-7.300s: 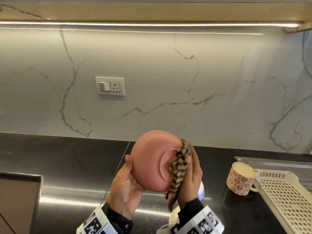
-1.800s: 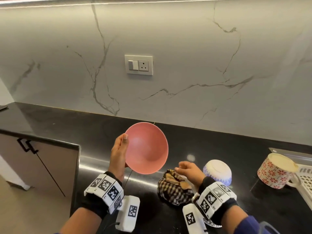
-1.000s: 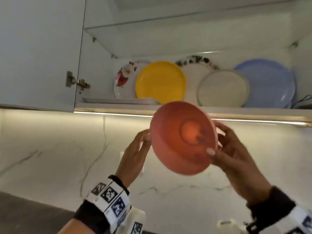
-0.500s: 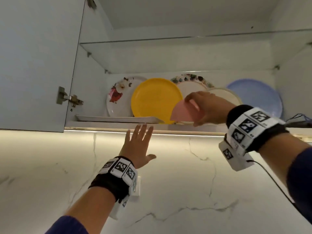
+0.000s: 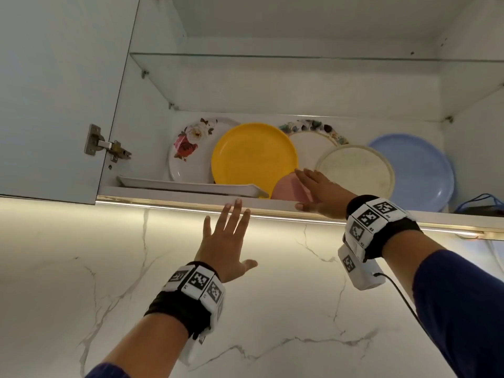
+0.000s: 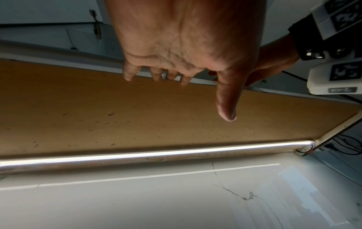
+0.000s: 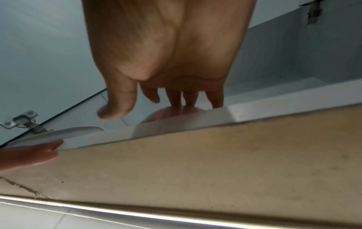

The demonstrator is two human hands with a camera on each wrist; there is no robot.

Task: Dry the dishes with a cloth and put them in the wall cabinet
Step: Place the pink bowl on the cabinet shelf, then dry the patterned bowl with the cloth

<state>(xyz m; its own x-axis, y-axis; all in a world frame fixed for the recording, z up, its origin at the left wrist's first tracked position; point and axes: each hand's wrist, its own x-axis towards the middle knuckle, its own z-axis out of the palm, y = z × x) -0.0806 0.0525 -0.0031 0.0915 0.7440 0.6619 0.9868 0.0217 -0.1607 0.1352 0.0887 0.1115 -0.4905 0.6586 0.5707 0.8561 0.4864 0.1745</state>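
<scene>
The pink bowl (image 5: pixel 287 188) sits upside down on the lower shelf (image 5: pixel 191 195) of the open wall cabinet, in front of the yellow plate (image 5: pixel 253 156). My right hand (image 5: pixel 316 192) lies flat against the bowl's right side with straight fingers; the right wrist view shows its fingers (image 7: pixel 176 100) touching the bowl (image 7: pixel 172 115). My left hand (image 5: pixel 231 236) is raised just below the shelf edge, fingers spread and holding nothing. In the left wrist view its fingers (image 6: pixel 156 74) reach the shelf's front edge. The cloth is out of view.
Standing against the cabinet's back are a floral plate (image 5: pixel 188 154), a beige plate (image 5: pixel 357 170) and a blue plate (image 5: pixel 420 170). A white tray (image 5: pixel 185 184) lies at the shelf's left. A glass shelf (image 5: pixel 272 57) spans above. The door (image 5: pixel 54 91) stands open at left.
My right hand has set the pink bowl down on the shelf and straightened its fingers, no longer gripping it. The left hand stays raised and open.
</scene>
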